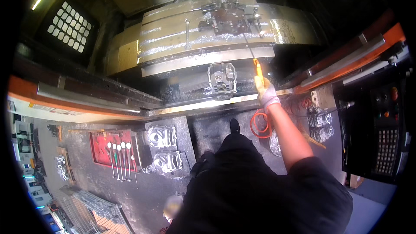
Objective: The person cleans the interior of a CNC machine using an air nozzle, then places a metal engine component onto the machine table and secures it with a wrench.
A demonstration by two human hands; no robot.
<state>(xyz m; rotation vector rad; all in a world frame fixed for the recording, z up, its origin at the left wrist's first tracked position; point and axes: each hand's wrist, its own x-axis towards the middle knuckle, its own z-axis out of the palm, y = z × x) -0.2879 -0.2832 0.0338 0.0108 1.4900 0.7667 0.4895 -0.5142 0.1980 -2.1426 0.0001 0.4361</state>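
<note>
My right hand (265, 92), in a pale glove, is closed around an orange air blow gun (258, 67). Its long thin nozzle (250, 47) points away from me, up to a dark fixture plate (229, 21) with clamps on the machine bed (164, 26). Just left of the hand, a grey metal housing casting (222, 79) rests at the front of the machine, its open side showing. Low down beside my body is a blurred pale shape that looks like my left hand (173, 207); its fingers cannot be made out.
A wrench (187, 34) and metal chips lie on the bed. Orange-edged doors flank the opening. At left, castings (162, 136) sit on a stand by a red tray (99, 147) with several dial gauges (123, 145). A red hose (252, 125), more castings (321, 123) and a control panel (387, 147) are right.
</note>
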